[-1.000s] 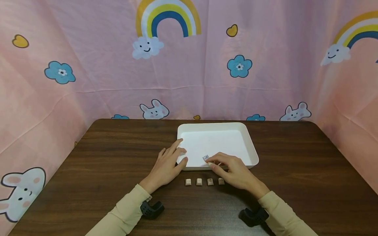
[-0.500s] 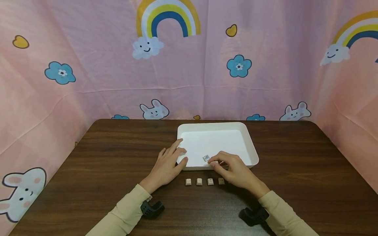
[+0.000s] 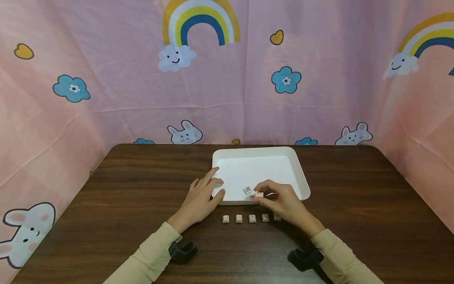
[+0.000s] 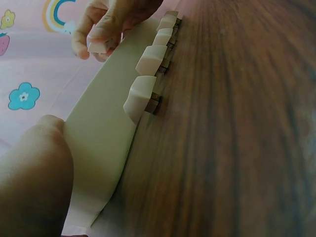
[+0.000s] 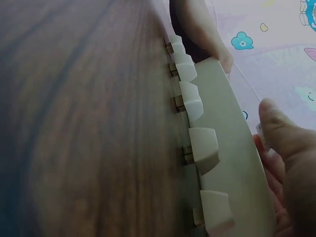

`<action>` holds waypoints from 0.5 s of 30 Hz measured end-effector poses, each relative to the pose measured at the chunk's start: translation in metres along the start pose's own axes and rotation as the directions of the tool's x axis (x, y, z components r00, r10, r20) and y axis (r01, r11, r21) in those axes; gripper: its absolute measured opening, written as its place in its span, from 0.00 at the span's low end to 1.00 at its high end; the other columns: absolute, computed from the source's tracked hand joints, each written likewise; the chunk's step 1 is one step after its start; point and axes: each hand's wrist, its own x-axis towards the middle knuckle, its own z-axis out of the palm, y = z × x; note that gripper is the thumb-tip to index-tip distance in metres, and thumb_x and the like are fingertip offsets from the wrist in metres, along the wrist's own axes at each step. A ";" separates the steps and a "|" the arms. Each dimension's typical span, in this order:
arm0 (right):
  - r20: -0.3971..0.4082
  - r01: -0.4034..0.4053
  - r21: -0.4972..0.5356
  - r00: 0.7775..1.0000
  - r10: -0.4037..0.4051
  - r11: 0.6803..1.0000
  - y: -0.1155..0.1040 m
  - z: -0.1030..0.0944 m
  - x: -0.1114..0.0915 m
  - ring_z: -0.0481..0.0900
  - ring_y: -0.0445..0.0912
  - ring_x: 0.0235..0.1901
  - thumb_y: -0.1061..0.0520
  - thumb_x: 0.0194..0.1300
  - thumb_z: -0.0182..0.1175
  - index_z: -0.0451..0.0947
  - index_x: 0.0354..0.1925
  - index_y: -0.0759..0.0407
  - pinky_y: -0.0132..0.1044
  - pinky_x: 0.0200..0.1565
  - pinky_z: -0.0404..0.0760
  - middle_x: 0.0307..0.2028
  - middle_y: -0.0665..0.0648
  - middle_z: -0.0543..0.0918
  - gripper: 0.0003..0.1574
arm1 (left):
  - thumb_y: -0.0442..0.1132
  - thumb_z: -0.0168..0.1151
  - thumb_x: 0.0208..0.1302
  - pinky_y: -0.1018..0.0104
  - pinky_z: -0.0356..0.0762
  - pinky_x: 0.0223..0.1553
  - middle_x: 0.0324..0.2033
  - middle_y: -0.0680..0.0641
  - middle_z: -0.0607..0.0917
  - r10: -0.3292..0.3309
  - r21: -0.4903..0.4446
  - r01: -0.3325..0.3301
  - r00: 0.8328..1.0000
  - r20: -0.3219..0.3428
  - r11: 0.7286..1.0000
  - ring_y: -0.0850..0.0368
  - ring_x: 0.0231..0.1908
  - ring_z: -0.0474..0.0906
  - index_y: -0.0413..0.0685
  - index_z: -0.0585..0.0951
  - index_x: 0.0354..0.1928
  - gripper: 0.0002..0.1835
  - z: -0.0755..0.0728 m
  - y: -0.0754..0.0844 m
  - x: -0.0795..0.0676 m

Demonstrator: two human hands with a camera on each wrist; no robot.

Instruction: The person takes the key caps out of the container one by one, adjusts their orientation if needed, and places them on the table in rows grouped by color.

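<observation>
A white tray [image 3: 304, 188] lies on the table, and several pale keycaps [image 3: 252, 219] stand in a row before its near wall. Dark switches show under the keycaps [image 5: 203, 149] in the right wrist view. My left hand [image 3: 200, 199] rests on the tray's left rim with fingers spread. Over the near side of the tray, my right hand [image 3: 283, 201] pinches another pale keycap [image 3: 259, 195] between thumb and fingertips. A small square piece with dark print [image 3: 247, 190] lies in the tray to the left of these fingertips. Beside the held keycap, a second small piece is partly hidden.
The brown wooden table [image 3: 159, 177] extends around the tray on all sides. A pink curtain [image 3: 220, 90] with rainbows and rabbits hangs behind it. Black wrist cameras [image 3: 182, 252] sit on both sleeves.
My right hand has shifted slightly right and turned, bringing the held keycap into view. More of the row's rightmost keycap shows beneath the hand. My left hand has stayed put.
</observation>
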 end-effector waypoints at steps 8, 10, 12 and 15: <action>0.001 0.050 0.036 0.999 -0.050 0.998 0.003 -0.003 -0.001 0.85 0.38 0.38 0.64 0.59 0.74 0.86 0.41 0.60 0.36 0.40 0.88 0.37 0.53 0.88 0.10 | 0.52 0.51 0.78 0.27 0.49 0.70 0.79 0.48 0.58 0.003 0.001 -0.003 1.000 -0.006 1.000 0.36 0.68 0.70 0.53 0.77 0.59 0.17 0.000 0.000 0.000; -0.007 0.050 0.040 0.999 -0.050 0.998 0.004 -0.003 -0.001 0.85 0.38 0.39 0.65 0.58 0.73 0.86 0.41 0.61 0.36 0.39 0.88 0.37 0.54 0.88 0.11 | 0.52 0.51 0.79 0.27 0.49 0.70 0.79 0.48 0.58 0.002 0.002 -0.002 1.000 -0.005 1.000 0.36 0.68 0.70 0.54 0.78 0.59 0.17 0.000 0.000 0.000; -0.014 0.042 0.048 0.999 -0.041 0.998 0.003 -0.004 0.000 0.85 0.38 0.39 0.65 0.59 0.73 0.87 0.42 0.62 0.36 0.40 0.88 0.38 0.56 0.89 0.12 | 0.52 0.51 0.79 0.27 0.49 0.70 0.79 0.49 0.58 -0.001 0.003 0.001 1.000 -0.003 1.000 0.35 0.68 0.70 0.54 0.78 0.59 0.17 0.000 0.001 0.000; -0.026 0.030 0.037 0.999 -0.029 0.999 0.003 -0.006 0.000 0.85 0.38 0.40 0.66 0.59 0.73 0.87 0.45 0.63 0.35 0.39 0.88 0.41 0.59 0.89 0.14 | 0.52 0.50 0.79 0.27 0.49 0.70 0.79 0.48 0.58 -0.004 0.001 0.004 1.000 0.001 1.000 0.36 0.69 0.69 0.54 0.78 0.59 0.17 -0.001 0.002 0.000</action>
